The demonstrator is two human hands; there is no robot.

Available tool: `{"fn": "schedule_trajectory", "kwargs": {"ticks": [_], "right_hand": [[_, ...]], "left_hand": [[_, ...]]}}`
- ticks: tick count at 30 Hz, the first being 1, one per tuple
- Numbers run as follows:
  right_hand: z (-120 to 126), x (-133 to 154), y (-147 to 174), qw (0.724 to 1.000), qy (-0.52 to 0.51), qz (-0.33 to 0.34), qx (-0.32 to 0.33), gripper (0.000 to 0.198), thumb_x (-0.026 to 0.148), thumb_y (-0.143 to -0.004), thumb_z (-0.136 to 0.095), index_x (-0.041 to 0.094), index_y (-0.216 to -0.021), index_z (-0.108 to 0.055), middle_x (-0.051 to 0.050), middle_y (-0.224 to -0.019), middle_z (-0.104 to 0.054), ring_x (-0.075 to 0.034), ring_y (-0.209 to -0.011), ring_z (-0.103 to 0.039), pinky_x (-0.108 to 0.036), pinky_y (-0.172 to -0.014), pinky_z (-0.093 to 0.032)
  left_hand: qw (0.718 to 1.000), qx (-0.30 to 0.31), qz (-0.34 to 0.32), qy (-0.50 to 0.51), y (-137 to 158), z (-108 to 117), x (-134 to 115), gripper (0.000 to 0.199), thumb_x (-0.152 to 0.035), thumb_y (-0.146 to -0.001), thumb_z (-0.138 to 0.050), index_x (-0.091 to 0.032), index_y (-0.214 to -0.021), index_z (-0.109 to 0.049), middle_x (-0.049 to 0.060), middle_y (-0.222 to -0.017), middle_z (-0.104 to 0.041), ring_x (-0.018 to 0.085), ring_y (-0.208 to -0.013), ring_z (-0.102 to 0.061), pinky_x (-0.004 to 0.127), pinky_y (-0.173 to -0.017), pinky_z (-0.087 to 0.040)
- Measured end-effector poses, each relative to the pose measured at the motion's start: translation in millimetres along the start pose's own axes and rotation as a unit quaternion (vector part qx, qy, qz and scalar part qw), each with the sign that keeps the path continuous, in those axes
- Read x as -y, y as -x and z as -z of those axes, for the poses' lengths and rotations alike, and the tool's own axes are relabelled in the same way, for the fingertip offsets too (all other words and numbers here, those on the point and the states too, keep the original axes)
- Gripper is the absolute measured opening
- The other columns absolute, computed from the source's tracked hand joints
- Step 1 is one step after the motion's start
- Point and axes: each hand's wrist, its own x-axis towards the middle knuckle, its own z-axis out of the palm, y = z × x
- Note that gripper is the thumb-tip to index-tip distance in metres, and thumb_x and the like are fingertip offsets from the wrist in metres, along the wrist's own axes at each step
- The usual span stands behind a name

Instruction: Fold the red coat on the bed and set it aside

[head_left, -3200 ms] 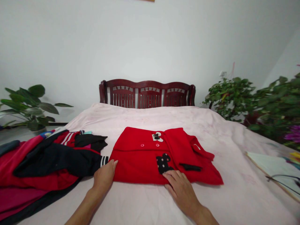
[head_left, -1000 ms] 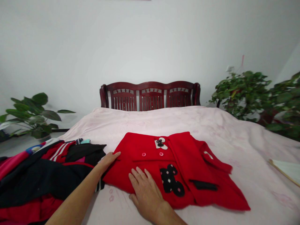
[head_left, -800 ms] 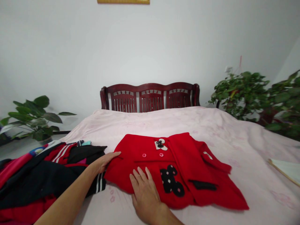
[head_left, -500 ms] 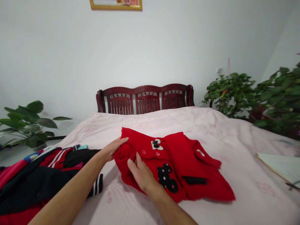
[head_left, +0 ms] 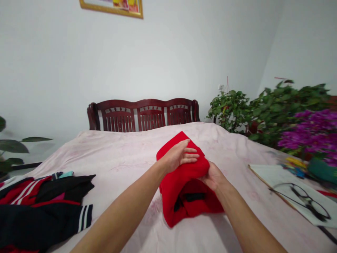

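Red coat (head_left: 188,189) doubled over, bunched, gripped between both hands (head_left: 196,167).

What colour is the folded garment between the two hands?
Red garment, with a black detail; head view.

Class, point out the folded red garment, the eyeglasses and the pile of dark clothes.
red garment (head_left: 184,196): head view, lower folded front.
eyeglasses (head_left: 306,198): head view, the frame.
pile of dark clothes (head_left: 39,218): head view, black sleeve.

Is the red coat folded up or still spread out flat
Folded: the red coat is a doubled-over bundle between the left hand and right hand.
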Motion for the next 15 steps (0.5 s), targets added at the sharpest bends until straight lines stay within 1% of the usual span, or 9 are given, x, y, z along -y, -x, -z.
{"fn": "schedule_trajectory", "kwargs": {"ticks": [2, 3, 4, 5, 7, 9, 11, 13, 15], "right_hand": [[43.3, 2.7, -2.1, 0.999, 0.006, -0.001, -0.041, 0.027, 0.015, -0.087, -0.049, 0.019, -0.108, -0.065, -0.005, -0.083, -0.077, -0.018, -0.07, -0.071, -0.03, -0.063, -0.059], [64.1, 1.5, -2.6, 0.997, 0.021, -0.01, -0.077, 0.028, 0.014, -0.085, -0.05, 0.019, -0.109, -0.065, -0.004, -0.08, -0.077, -0.018, -0.066, -0.07, -0.029, -0.059, -0.058], [82.9, -0.7, -2.9, 0.992, 0.041, -0.025, -0.115, 0.028, 0.014, -0.085, -0.05, 0.018, -0.109, -0.065, -0.004, -0.075, -0.076, -0.018, -0.059, -0.069, -0.028, -0.055, -0.057], [98.8, -3.2, -3.2, 0.986, 0.062, -0.046, -0.147, 0.029, 0.014, -0.084, -0.051, 0.018, -0.109, -0.065, -0.004, -0.071, -0.075, -0.018, -0.054, -0.067, -0.027, -0.052, -0.056], [118.9, -5.4, -3.8, 0.976, 0.095, -0.083, -0.178, 0.03, 0.015, -0.083, -0.051, 0.016, -0.11, -0.064, -0.005, -0.069, -0.075, -0.018, -0.052, -0.066, -0.028, -0.05, -0.055], [122.0, -0.7, -4.5, 0.974, 0.112, -0.1, -0.168, 0.03, 0.021, -0.085, -0.051, 0.015, -0.111, -0.065, -0.008, -0.074, -0.076, -0.019, -0.057, -0.068, -0.03, -0.053, -0.056], [112.2, 10.9, -4.8, 0.977, 0.129, -0.099, -0.136, 0.032, 0.032, -0.087, -0.052, 0.015, -0.111, -0.066, -0.01, -0.08, -0.076, -0.022, -0.064, -0.07, -0.032, -0.057, -0.057], [98.0, 24.9, -3.9, 0.98, 0.163, -0.075, -0.089, 0.037, 0.038, -0.085, -0.054, 0.014, -0.111, -0.066, -0.012, -0.086, -0.077, -0.023, -0.07, -0.072, -0.033, -0.062, -0.057], [88.5, 35.1, -1.9, 0.977, 0.208, -0.016, -0.047, 0.04, 0.03, -0.078, -0.06, 0.014, -0.114, -0.065, -0.012, -0.091, -0.077, -0.023, -0.075, -0.072, -0.032, -0.066, -0.056]], "left_hand": [[0.984, -0.002, -0.106, -0.141, 13.8, -11.2, 24.6, 0.056, -0.039, -0.092, -0.05, -0.017, -0.144, -0.044, 0.016, -0.127, -0.062, 0.024, -0.114, -0.063, 0.043, -0.102, -0.048], [0.959, -0.02, -0.151, -0.238, 23.3, -14.3, 40.9, 0.059, -0.039, -0.089, -0.055, -0.018, -0.144, -0.045, 0.016, -0.135, -0.058, 0.026, -0.125, -0.055, 0.046, -0.11, -0.04], [0.924, -0.027, -0.178, -0.337, 33.4, -16.2, 59.0, 0.064, -0.039, -0.086, -0.059, -0.019, -0.144, -0.045, 0.015, -0.143, -0.052, 0.029, -0.135, -0.045, 0.049, -0.116, -0.031], [0.888, -0.016, -0.174, -0.424, 43.2, -17.2, 77.8, 0.073, -0.04, -0.08, -0.066, -0.019, -0.146, -0.044, 0.016, -0.149, -0.047, 0.032, -0.141, -0.036, 0.053, -0.119, -0.022], [0.826, 0.008, -0.129, -0.548, 58.8, -17.5, 113.4, 0.087, -0.035, -0.07, -0.075, -0.023, -0.149, -0.041, 0.017, -0.155, -0.039, 0.038, -0.146, -0.026, 0.06, -0.119, -0.015], [0.775, 0.0, -0.109, -0.622, 66.4, -16.9, 140.3, 0.088, -0.019, -0.071, -0.07, -0.029, -0.151, -0.035, 0.014, -0.159, -0.032, 0.037, -0.148, -0.022, 0.061, -0.119, -0.014], [0.741, -0.015, -0.115, -0.661, 67.0, -15.5, 155.7, 0.086, -0.008, -0.074, -0.061, -0.033, -0.152, -0.032, 0.011, -0.161, -0.03, 0.035, -0.148, -0.022, 0.059, -0.119, -0.017], [0.721, -0.011, -0.131, -0.681, 64.8, -12.9, 162.3, 0.08, -0.006, -0.079, -0.055, -0.034, -0.151, -0.034, 0.011, -0.16, -0.032, 0.035, -0.147, -0.025, 0.056, -0.118, -0.024], [0.707, 0.002, -0.149, -0.691, 63.8, -9.2, 164.8, 0.074, -0.006, -0.083, -0.051, -0.034, -0.15, -0.035, 0.011, -0.158, -0.035, 0.034, -0.146, -0.029, 0.052, -0.116, -0.029]]}}
